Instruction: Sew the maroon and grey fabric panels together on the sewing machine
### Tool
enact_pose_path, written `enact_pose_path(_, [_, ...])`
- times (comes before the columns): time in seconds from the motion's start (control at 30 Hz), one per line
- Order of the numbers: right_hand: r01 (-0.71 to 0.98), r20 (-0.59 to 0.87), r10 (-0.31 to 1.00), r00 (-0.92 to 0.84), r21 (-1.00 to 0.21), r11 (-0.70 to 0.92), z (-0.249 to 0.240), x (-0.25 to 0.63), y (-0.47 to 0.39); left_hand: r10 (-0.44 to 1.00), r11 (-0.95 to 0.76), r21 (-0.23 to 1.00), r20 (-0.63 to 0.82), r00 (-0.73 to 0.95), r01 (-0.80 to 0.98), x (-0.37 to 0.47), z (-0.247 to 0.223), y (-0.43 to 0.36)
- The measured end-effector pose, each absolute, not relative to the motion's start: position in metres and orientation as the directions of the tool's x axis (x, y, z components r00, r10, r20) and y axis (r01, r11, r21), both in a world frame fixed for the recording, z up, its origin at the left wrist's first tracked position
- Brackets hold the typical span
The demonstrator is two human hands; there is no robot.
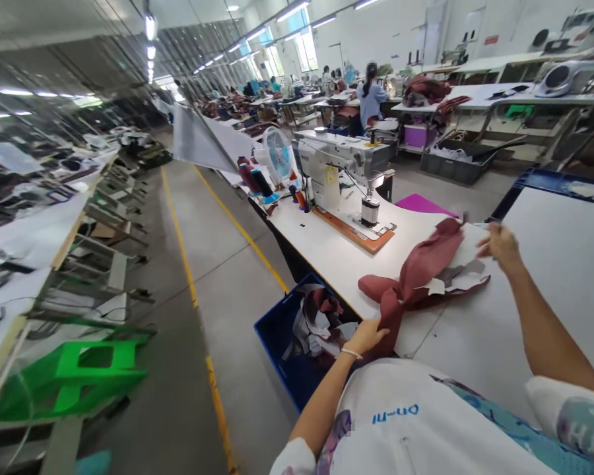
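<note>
A maroon sewn piece (428, 254), of fabric or leather, lies crumpled on the white sewing table (321, 244), with grey and white backing showing on its right part. My left hand (369, 338) grips its near end at the table edge, above a blue bin (277, 330). To the right of the piece, my right hand (503, 247) is raised over the table with its fingers curled in. Whatever it may hold is too blurred to make out. Beyond the piece stands an industrial sewing machine (327, 171) with its lamp lit.
Maroon and grey scraps (321, 323) fill part of the bin. Thread cones (260, 181) and a small fan (278, 155) are behind the machine. A magenta sheet (426, 204) lies at the table's far side. Left of an aisle sits a green stool (74, 376). A co-worker (371, 99) is farther back.
</note>
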State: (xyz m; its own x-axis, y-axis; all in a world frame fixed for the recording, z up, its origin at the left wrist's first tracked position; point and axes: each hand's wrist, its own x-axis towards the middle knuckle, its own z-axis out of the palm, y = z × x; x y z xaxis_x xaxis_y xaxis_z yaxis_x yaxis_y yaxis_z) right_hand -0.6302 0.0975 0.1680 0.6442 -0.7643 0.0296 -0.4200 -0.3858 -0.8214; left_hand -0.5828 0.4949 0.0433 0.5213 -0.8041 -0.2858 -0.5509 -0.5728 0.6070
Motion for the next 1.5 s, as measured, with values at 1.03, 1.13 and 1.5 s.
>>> enact_pose_path(1.03, [-0.278, -0.553, 0.152, 0.819, -0.614, -0.739, 0.125, -0.648, 0.240, -0.796, -0.440, 0.883, -0.300, 0.525, -0.163, -0.577, 0.072, 0.542])
enact_pose_path(1.13, [-0.016, -0.092, 0.053, 0.994, -0.622, -0.783, 0.174, -0.667, 0.274, -0.648, -0.089, 0.972, -0.221, 0.729, 0.216, -0.568, 0.098, 0.561])
enact_pose_path(1.5, [0.784, 0.585, 0.552, 0.594, -0.268, -0.560, 0.231, -0.645, 0.360, -0.158, 0.452, 0.797, -0.369, 0.916, 0.399, -0.556, 0.168, 0.548])
